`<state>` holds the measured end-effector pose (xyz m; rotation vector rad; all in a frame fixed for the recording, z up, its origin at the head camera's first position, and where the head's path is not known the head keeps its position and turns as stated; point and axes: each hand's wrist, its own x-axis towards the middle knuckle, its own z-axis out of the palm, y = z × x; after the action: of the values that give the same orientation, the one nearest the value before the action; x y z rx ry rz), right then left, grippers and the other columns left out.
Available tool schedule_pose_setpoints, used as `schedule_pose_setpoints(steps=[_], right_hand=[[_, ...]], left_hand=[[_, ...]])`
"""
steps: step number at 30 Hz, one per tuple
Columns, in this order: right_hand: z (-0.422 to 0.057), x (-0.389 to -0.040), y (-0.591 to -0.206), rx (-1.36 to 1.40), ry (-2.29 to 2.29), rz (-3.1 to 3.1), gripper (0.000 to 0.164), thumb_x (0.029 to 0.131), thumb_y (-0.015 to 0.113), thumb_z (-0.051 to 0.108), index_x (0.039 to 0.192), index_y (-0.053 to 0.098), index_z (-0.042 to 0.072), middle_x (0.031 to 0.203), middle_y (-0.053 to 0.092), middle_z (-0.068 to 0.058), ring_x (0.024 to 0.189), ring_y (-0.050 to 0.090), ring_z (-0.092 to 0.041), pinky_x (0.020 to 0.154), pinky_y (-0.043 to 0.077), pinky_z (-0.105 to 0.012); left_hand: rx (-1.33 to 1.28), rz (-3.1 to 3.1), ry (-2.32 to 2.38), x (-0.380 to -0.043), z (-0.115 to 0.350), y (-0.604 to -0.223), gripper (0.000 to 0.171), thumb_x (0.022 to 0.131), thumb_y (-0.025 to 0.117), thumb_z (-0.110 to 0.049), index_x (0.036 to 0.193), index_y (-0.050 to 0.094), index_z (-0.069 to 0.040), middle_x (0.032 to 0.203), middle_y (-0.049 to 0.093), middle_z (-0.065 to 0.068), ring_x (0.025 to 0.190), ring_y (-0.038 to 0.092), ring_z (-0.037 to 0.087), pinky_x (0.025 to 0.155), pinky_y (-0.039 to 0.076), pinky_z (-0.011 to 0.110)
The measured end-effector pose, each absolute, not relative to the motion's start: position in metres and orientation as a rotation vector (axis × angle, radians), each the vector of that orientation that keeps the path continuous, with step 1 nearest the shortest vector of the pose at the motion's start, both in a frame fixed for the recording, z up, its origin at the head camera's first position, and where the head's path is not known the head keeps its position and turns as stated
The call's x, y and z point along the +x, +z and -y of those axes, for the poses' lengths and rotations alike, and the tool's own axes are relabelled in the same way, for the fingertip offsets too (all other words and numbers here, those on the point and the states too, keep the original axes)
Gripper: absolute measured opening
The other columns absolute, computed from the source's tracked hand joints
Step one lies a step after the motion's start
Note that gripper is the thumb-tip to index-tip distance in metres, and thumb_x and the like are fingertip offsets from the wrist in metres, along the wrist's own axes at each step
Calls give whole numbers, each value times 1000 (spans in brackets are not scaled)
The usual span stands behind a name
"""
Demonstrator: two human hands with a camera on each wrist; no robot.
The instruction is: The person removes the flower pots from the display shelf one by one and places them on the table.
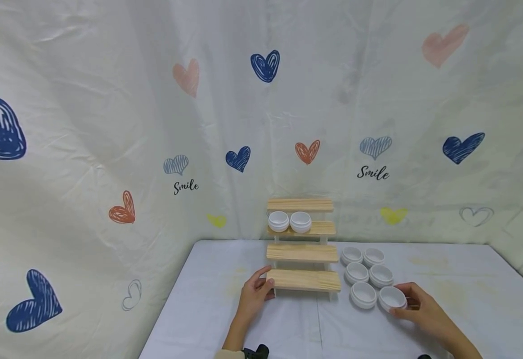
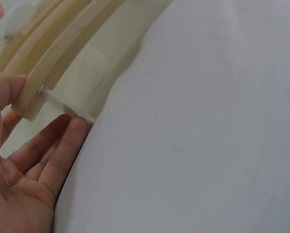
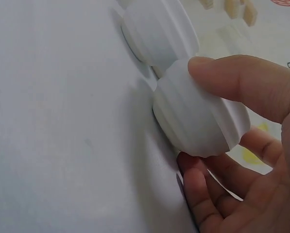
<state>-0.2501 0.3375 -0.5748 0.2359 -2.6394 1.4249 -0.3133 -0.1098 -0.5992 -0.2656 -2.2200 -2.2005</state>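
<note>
The right hand grasps a small white bowl from its right side, the thumb across the near outer wall and the other fingers round the far side and low by the base. The bowl is upright or nearly so; the right wrist view is too close and slanted to tell whether its base has left the white tablecloth. The left hand grips the left end of the lowest plank of a four-tier wooden display stand, thumb on top, fingertips down by a clear leg.

The held bowl is the near right one of a cluster, close beside five matching bowls just right of the stand. Two more bowls sit side by side on the second plank from the top, toward its left end.

A sideways swing of the right hand could knock the neighbouring bowls; a thumb sliding on the smooth wall could let the held one tip. A push or tilt from the left hand could shift the stand, and the two raised bowls might slide off.
</note>
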Motion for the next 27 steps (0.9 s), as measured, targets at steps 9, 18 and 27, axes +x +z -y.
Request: schedule_pose_setpoints(steps=[9,18,27], right_hand=[[-346,-251,-583,289,1423,2611,49,85,80,3,125,55,-8,104,63,22,83,60,1,70,52,-18],[-340,-250,-575,236,1375,2692,55,86,81,10,132,55,-5,111,66,11,86,59,3,73,52,-18],[-338,-250,-578,276,1402,2620,54,84,81,6,129,55,-7,106,63,21,84,59,2,70,51,-17]], left_hand=[[-264,2219,-2206,-314,109,-597,52,99,70,-27,146,56,-12,114,73,18,99,74,32,80,65,38],[-261,2241,-2184,-315,111,-600,53,98,70,-29,146,56,-12,113,73,16,99,74,28,78,65,34],[-271,2237,-2202,-316,111,-602,54,98,71,-31,146,56,-14,113,73,15,99,73,22,79,65,34]])
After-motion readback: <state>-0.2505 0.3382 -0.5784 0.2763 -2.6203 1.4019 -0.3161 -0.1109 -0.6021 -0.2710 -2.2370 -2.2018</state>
